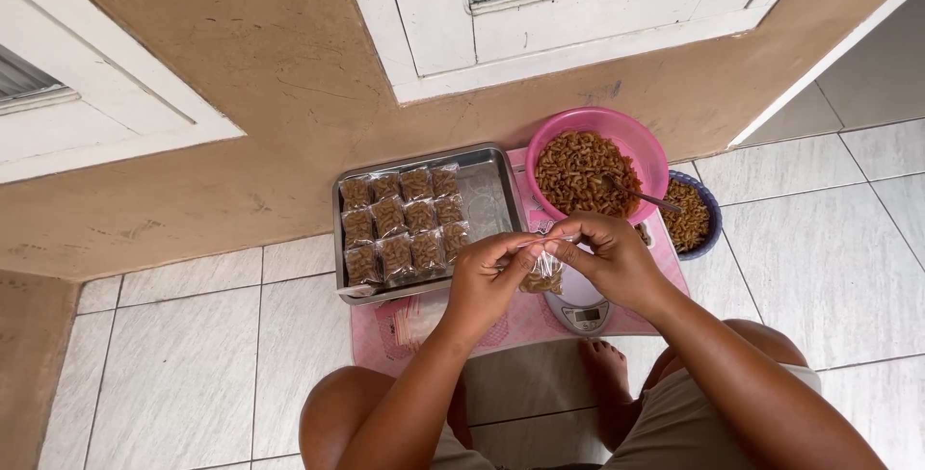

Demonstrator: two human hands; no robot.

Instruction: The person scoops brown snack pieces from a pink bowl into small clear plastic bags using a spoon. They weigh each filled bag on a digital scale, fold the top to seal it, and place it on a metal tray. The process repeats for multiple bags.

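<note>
Over the floor, above the small scale (pixel 583 308), I'm pinching a small clear bag of brown snack pieces (pixel 542 277) between both hands: left hand (pixel 489 282) and right hand (pixel 609 256) gripping its top edge, bag hanging downward between them. Farther out: steel tray (pixel 491 202) of filled packets (pixel 403 224), pink bowl (pixel 595 164).

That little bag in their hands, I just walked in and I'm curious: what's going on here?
A person seated on the tiled floor pinches the top of a small clear bag of brown snack pieces with both hands, left hand and right hand, above a small scale. Filled bags lie in rows on a metal tray; a pink bowl holds more pieces.
</note>
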